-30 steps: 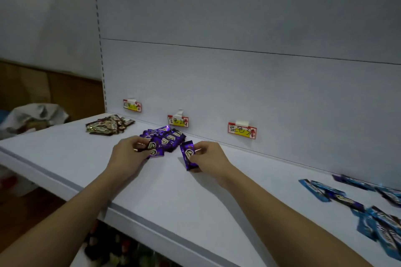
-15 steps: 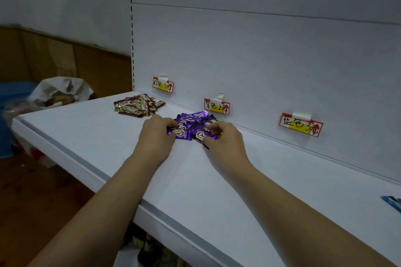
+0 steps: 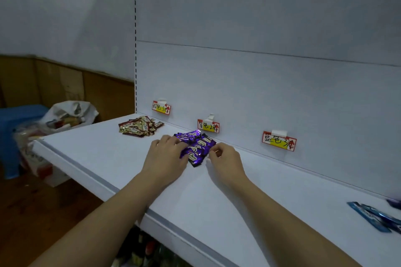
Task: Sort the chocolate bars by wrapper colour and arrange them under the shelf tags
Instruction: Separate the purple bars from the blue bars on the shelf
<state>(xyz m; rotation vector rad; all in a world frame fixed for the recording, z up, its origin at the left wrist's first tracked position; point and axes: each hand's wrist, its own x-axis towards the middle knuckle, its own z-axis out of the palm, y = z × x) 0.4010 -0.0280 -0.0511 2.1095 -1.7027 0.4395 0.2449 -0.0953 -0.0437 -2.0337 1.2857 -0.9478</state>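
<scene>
Both bare forearms reaching forward from the near edge, converging toward the middle. Left hand [image 3: 167,154] palm down, knuckles up, fingers bent forward, tips touching the left side of the purple bars [image 3: 196,147]. Right hand [image 3: 225,159] palm down and slightly rolled inward, fingers curled, thumb and forefinger pinched together at the right edge of that pile; whether wrapper is actually caught between them unclear. Hands close together, not touching. Wrists roughly straight.

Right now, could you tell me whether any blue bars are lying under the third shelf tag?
No, the shelf below the third tag is bare, and the blue bars lie apart at the far right edge.
</scene>
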